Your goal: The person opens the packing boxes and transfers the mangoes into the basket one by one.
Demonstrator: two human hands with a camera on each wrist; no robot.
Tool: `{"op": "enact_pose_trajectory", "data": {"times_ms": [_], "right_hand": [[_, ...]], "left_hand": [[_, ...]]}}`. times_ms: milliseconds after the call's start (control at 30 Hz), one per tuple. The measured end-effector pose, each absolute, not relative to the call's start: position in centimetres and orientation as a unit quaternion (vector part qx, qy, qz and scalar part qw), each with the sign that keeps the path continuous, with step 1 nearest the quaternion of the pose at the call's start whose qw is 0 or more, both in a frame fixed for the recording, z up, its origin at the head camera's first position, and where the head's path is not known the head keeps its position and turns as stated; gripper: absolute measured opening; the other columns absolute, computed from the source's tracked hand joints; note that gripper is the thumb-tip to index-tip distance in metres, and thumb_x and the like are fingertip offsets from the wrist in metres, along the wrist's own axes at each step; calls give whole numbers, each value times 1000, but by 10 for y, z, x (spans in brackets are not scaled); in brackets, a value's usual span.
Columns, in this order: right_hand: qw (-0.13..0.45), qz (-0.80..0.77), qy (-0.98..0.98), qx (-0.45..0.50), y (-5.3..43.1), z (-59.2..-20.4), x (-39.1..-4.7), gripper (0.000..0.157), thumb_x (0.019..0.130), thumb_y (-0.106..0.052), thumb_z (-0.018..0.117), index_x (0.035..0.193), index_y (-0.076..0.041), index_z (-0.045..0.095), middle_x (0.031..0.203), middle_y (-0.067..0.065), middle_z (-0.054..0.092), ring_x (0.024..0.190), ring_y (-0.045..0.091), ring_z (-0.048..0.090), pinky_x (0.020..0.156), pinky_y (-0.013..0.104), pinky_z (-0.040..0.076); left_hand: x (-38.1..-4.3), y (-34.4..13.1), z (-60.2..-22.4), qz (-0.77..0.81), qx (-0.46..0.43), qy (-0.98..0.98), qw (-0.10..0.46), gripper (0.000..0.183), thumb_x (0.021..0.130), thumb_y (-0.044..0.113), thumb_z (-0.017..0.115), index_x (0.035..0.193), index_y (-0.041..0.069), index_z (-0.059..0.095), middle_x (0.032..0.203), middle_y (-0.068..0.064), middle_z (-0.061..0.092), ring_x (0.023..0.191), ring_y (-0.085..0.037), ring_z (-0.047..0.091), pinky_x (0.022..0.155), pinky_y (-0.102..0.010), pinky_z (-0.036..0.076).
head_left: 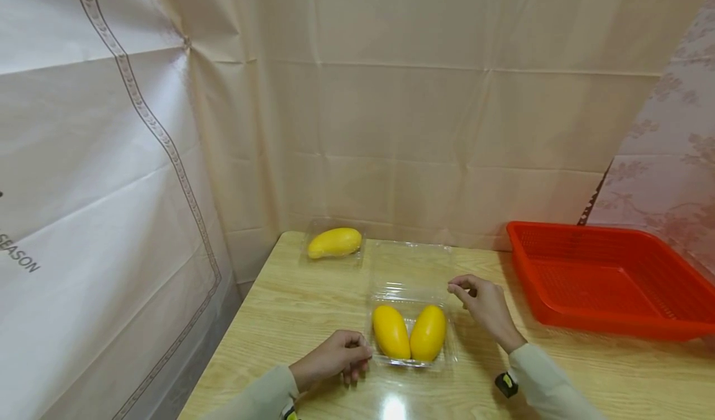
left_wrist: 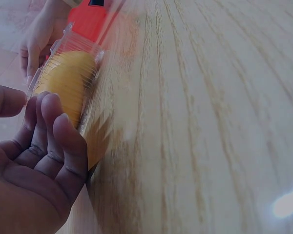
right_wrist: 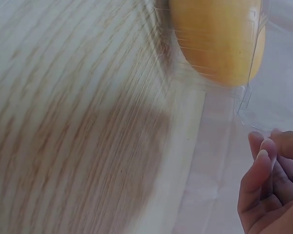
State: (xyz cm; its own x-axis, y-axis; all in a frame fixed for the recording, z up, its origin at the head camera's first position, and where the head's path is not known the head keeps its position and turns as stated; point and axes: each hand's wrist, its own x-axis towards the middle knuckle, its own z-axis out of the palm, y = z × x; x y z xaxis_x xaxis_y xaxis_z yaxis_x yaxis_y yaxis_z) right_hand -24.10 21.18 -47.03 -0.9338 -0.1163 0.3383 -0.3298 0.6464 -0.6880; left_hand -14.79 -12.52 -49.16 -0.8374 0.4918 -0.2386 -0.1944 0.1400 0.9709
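An opened clear plastic clamshell box lies on the table, its lid folded back toward the curtain. Two yellow mangoes, a left one and a right one, sit side by side in its base. My left hand pinches the rim of the base at the near left; in the left wrist view, thumb and fingertips meet at that edge. With thumb and index finger, my right hand pinches the right edge of the lid. The right wrist view shows those fingertips at the thin plastic edge.
Another yellow mango lies in a second clear box at the table's far left corner. A red plastic basket stands at the right. Behind the wooden table hangs a beige curtain.
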Motion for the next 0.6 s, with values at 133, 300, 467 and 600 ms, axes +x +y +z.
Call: {"op": "enact_pose_trajectory", "data": {"times_ms": [133,300,467,600], "right_hand": [[120,406,-898,123,213,-473,-243,12,96,-15,75,104,-7,76,92,5,75,62,17,61,52,24,50],[114,409,-897,120,212,-473,-244,14,95,-13,76,106,-5,76,91,5,75,61,15,59,51,24,49],[103,410,-900,111,212,-473,-245,17,95,-14,76,108,-3,75,90,4,75,61,14,57,50,23,46],[96,411,-900,107,211,-473,-245,17,95,-14,76,108,-3,75,90,4,75,61,14,57,49,24,47]], "left_hand": [[-148,-125,-492,647,105,709,262,25,104,16,61,98,-9,63,78,-6,65,57,-12,55,47,-22,46],[-148,-125,-493,647,112,708,259,24,103,15,61,97,-8,63,77,-5,65,56,-11,55,48,-21,46],[-148,-126,-494,647,119,706,263,23,104,15,60,97,-7,64,78,-5,65,57,-11,56,48,-20,47],[-149,-126,-493,646,117,708,261,22,103,16,61,95,-4,64,78,-5,66,57,-11,56,48,-21,46]]}}
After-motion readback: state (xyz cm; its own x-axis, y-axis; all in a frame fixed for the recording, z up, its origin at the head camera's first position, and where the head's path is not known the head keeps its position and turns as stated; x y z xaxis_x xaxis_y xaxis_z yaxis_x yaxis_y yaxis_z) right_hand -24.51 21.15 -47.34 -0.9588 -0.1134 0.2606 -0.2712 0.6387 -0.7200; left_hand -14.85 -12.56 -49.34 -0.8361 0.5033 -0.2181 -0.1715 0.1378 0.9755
